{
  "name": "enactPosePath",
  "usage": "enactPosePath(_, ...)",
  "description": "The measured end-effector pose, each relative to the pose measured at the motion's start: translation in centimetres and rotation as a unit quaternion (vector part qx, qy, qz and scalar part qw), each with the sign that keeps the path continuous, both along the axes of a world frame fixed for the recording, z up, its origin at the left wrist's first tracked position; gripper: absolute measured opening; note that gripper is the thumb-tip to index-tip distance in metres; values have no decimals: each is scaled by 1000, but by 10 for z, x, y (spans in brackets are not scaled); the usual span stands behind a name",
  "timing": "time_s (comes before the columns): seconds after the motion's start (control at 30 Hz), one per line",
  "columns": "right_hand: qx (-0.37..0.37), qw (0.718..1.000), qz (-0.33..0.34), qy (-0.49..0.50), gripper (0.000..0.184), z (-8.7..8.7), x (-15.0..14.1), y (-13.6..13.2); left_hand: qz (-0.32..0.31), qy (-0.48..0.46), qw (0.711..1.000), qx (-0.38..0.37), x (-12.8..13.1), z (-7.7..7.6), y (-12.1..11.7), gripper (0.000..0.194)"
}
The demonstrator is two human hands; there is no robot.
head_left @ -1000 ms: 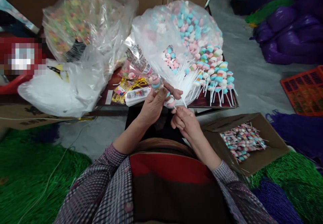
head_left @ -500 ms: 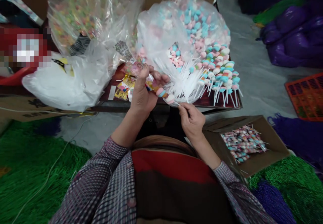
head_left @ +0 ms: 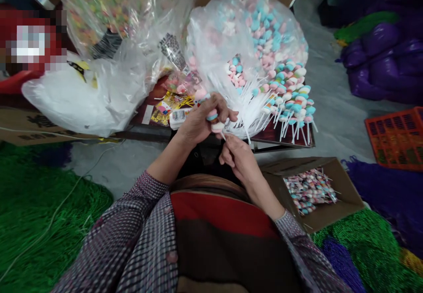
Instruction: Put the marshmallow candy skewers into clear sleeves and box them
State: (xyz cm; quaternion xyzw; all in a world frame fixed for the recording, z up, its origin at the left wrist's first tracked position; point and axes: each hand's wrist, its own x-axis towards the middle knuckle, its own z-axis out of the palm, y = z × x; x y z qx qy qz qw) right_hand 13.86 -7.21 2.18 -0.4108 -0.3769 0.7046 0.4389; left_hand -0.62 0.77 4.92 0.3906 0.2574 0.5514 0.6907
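Dim, cool light filled the room. Glare streaked the clear bag (head_left: 142,24) and glinted off the purple plastic (head_left: 376,59). The white sticks (head_left: 247,104) were nearly washed out, while shadow pooled under the table (head_left: 145,131). Fine detail on the candy skewer (head_left: 217,127) was soft, wide-angle distortion stretched the checked sleeves (head_left: 112,227) toward the lower corners, and a pixelated patch (head_left: 31,42) masked the left edge.

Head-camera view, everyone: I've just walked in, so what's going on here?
A person is handling one candy skewer: the left hand has its grip around the candies, and the right hand pinches the white stick below them. More skewers lie on the table, next to a clear bag of pink, blue and white candies. A cardboard box at the right holds a pile of skewers.
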Motion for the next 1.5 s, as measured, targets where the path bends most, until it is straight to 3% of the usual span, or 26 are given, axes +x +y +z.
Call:
enactPosePath(0.03,52,995,-56,-67,31,-1,0,-1,11,5,1000,-3,1,-1,0,43)
enactPosePath(0.1,146,958,-153,-195,25,-3,0,-1,23,12,1000,-11,4,-2,0,42)
enactPosePath(0.17,176,934,-192,-246,20,-4,0,-1,16,14,1000,-15,8,-3,-2,42)
enactPosePath(0.27,117,964,-182,-154,23,-8,-3,2,-21,14,1000,1,7,-3,-6,42)
enactPosePath(0.37,71,978,-187,-60,26,-15,-6,4,-57,10,998,20,-7,0,-11,65)
enactPosePath(0.47,74,975,-202,-52,25,-21,-5,5,-16,-14,999,42,-24,11,-13,73)
enactPosePath(0.6,133,957,-213,-148,20,-21,0,5,74,-22,995,66,-30,33,-14,64)
enactPosePath(0.7,229,914,-234,-242,15,-18,4,5,144,-10,989,13,-20,41,-15,33)
enactPosePath(0.77,254,902,-236,-258,14,-17,6,4,155,-34,987,8,-13,40,-14,13)
enactPosePath(0.93,133,963,-159,-170,31,-17,7,0,92,-35,995,-17,-11,30,-6,26)
enactPosePath(1.03,52,996,-44,-65,38,-16,9,0,83,-4,996,-27,-15,23,-3,29)
enactPosePath(1.1,-6,999,53,7,39,-15,11,2,77,14,997,-19,-16,18,-3,30)
enactPosePath(1.17,-34,993,105,32,40,-15,12,3,79,30,996,-20,-16,15,-3,32)
enactPosePath(1.23,-3,999,51,-7,37,-17,13,3,92,32,995,-28,-15,13,-3,35)
enactPosePath(1.3,77,990,-66,-100,29,-18,12,2,117,21,992,-38,-13,13,-1,40)
enactPosePath(1.37,161,954,-155,-199,21,-18,12,1,142,4,989,-47,-11,12,3,45)
enactPosePath(1.5,279,886,-202,-311,12,-18,11,1,150,-25,987,-61,-7,10,6,48)
